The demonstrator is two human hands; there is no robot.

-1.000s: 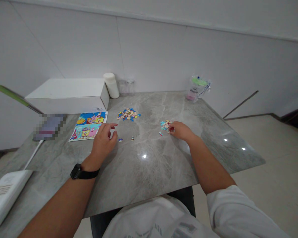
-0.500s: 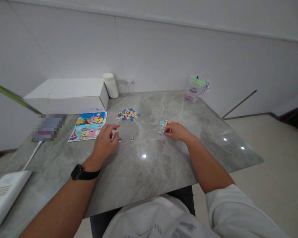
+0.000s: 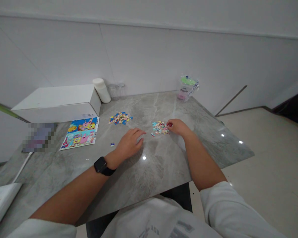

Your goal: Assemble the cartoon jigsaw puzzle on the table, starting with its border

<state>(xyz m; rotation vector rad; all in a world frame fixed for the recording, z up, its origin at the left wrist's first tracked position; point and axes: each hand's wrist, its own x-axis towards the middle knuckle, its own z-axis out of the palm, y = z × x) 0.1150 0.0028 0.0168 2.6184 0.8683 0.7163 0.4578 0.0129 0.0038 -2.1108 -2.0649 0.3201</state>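
Two piles of small puzzle pieces lie on the grey marble table (image 3: 149,172): a blue and yellow pile (image 3: 120,118) left of centre and a paler pile (image 3: 160,127) to its right. My right hand (image 3: 177,127) is at the right edge of the paler pile, its fingers pinched; what they hold, if anything, is too small to name. My left hand (image 3: 130,142) hovers over the table between the piles, fingers apart and holding nothing. A loose blue piece (image 3: 112,144) lies left of it. The colourful cartoon picture sheet (image 3: 80,133) lies flat farther left.
A long white box (image 3: 57,102), a white bottle (image 3: 102,91) and clear glasses (image 3: 117,91) stand along the back. A clear bag (image 3: 187,88) sits at the back right. On the left are a blurred flat device (image 3: 39,137) and a white object (image 3: 2,205) joined by a cable.
My left hand has moved right, toward the paler pile. My right hand has shifted to that pile's right edge, uncovering more of it. The view has turned slightly.
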